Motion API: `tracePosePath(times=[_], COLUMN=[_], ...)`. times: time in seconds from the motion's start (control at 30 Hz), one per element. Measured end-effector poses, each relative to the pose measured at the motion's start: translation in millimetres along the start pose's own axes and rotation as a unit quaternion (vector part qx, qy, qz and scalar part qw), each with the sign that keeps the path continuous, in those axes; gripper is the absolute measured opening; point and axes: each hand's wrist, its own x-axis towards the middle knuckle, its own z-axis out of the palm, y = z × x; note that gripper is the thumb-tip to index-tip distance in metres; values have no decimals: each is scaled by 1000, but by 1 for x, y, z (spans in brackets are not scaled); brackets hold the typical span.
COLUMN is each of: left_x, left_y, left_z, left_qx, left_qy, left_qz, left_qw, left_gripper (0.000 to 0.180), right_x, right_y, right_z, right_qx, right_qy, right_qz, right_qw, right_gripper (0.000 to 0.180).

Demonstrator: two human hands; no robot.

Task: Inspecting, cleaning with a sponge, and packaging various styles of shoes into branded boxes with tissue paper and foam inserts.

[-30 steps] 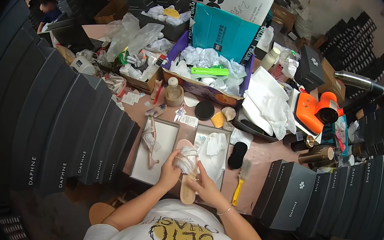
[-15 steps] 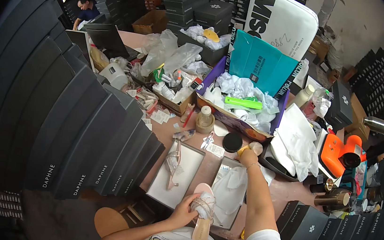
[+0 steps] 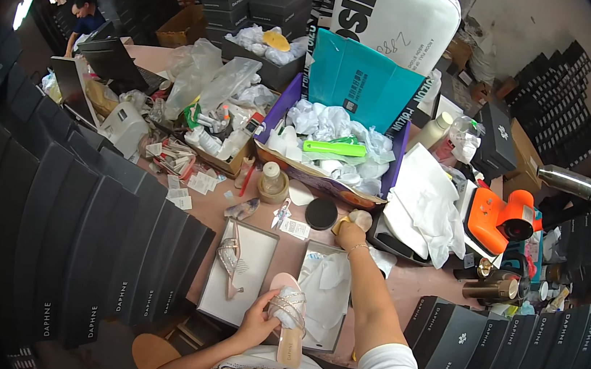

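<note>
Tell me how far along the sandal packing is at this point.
Done: one sandal already lies in the left shoebox half. In hand: the left hand holds the second sandal, stuffed with white tissue, while the right hand reaches to a small jar beside a black lid. Left: the second sandal isn't boxed; the tissue-lined box half sits open.

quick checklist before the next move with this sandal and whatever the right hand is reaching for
1. Left hand grips the pink sandal: ok.
2. White stuffing under the sandal's straps: ok.
3. Right hand on the small jar: touching, firm hold cannot tell.
4. Black round lid lies beside the jar, apart from it: ok.
5. Second sandal lies in the box lid: ok.
6. Open box with white paper ready: ok.
</note>
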Motion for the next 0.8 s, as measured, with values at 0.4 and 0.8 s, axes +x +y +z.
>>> tracePosePath(times=[0.4, 0.8], left_x=[12, 16], left_y=[5, -1], left_z=[-3, 0], left_qx=[-16, -19], left_qy=[-2, -4], left_qz=[-20, -30], left_qw=[1000, 999], left_gripper=[65, 66], right_x=[-93, -114], right_y=[-3, 73], right_z=[-126, -154], right_qx=[327, 285], right_qy=[-94, 109], right_qz=[-160, -38], right_qw=[927, 952], right_gripper=[17, 13])
